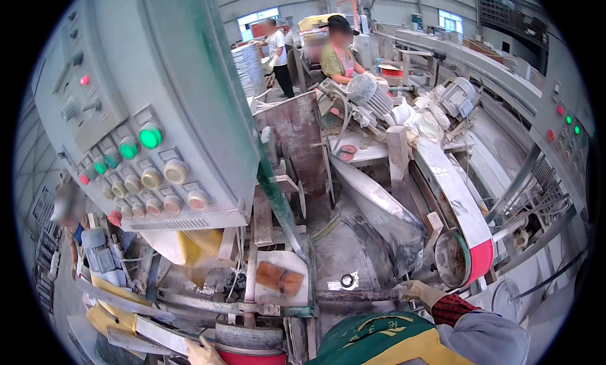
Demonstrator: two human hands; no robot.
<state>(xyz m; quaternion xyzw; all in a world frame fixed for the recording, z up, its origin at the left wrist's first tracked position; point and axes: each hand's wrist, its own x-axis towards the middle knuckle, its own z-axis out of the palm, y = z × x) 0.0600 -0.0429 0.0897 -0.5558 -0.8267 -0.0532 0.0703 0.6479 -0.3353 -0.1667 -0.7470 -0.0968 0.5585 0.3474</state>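
Observation:
My left hand (203,353), in a pale work glove, is at the lower edge beside a sanding belt machine with a red belt (252,357) round its drum. Its visible fingertips are apart and I see nothing in them; the rest is cut off. My right hand (421,292), also gloved, reaches in from the right with its fingers stretched out to the left. They lie at the end of a grimy horizontal bar (356,295). Close to it on the right, another belt (472,229), pale on top and red at its end, runs round a drum (451,257).
A grey control cabinet (189,106) with lit green buttons fills the upper left. Dusty motors (372,100) stand beyond the right belt. One co-worker (338,52) in a black cap works behind them; another person (276,49) stands farther back. A second control panel (562,125) is at right.

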